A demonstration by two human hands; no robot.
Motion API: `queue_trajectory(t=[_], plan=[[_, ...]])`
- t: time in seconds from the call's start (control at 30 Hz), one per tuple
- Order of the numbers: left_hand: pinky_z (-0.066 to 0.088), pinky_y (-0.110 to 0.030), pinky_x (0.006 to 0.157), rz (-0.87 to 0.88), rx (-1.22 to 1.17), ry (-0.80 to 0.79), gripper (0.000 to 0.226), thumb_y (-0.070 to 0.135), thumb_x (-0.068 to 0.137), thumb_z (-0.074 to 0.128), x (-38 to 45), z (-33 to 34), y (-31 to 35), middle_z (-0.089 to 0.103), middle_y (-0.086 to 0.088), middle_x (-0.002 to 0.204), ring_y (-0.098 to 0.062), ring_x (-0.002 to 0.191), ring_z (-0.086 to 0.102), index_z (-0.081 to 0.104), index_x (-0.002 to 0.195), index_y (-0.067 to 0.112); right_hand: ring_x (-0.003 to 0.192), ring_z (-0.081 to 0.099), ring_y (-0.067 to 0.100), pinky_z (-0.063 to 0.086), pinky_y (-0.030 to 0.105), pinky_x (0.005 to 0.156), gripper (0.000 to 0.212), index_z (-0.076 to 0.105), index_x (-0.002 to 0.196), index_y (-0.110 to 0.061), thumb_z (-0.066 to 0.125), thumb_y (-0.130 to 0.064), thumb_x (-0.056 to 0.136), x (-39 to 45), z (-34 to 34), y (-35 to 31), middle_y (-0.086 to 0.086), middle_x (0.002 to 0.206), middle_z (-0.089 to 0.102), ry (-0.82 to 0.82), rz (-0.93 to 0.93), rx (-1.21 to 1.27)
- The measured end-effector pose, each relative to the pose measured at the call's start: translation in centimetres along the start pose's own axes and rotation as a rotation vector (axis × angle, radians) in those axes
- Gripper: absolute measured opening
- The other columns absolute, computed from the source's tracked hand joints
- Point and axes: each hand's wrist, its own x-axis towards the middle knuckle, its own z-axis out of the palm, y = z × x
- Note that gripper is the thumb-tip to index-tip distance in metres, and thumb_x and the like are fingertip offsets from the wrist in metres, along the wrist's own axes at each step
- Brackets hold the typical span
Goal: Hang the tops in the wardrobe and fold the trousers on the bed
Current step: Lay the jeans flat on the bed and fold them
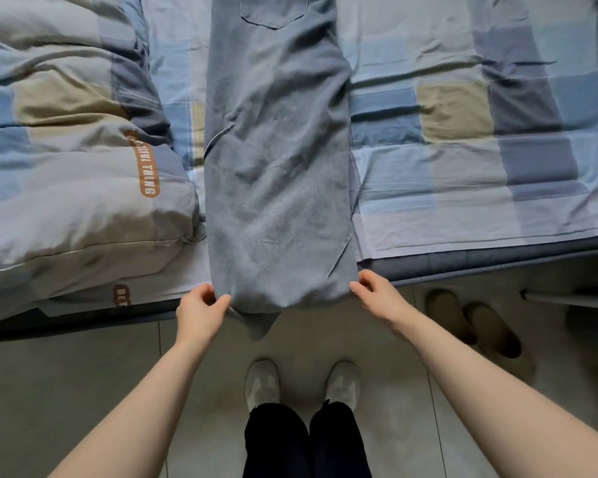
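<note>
Grey-blue trousers (277, 160) lie lengthwise on the bed (463, 174), one leg laid over the other, a back pocket showing at the top. The leg ends reach the bed's near edge and a bit hangs over it. My left hand (201, 310) pinches the left corner of the leg ends between thumb and fingers. My right hand (377, 294) pinches the right corner. Both hands sit just off the mattress edge.
A bunched checked duvet (73, 167) lies left of the trousers. The checked sheet spreads flat to the right. On the tiled floor (83, 391) a pair of slippers (473, 322) stands at right, near a white rail (567, 300). My feet stand below the trousers.
</note>
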Motion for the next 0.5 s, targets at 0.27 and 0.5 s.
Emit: queue_trajectory(t=[0.27,0.5], plan=[[0.048,-0.033,0.073,-0.115,-0.107,-0.156,0.020,-0.002,0.081,0.057,1.2,-2.5,-3.1,0.068,-0.009,0.072,-0.021,0.072,0.056,0.063,0.065,0.007,0.064,0.039,0.009,0.035,0.015,0.059,0.008,0.051,0.088,-0.007,0.055,-0.010,0.094,0.2,-0.7,0.8,-0.001,0.070,0.045,0.026,-0.031,0.049],[0.046,-0.024,0.076,0.009,-0.155,-0.070,0.020,0.000,0.078,0.070,-2.0,0.0,-2.6,0.069,0.000,0.084,-0.011,0.080,0.062,0.061,0.084,0.016,0.080,0.043,0.014,0.035,0.031,0.076,0.015,0.055,0.079,-0.018,0.060,-0.020,0.093,-0.7,0.3,0.2,0.002,0.079,0.050,-0.154,0.068,0.297]])
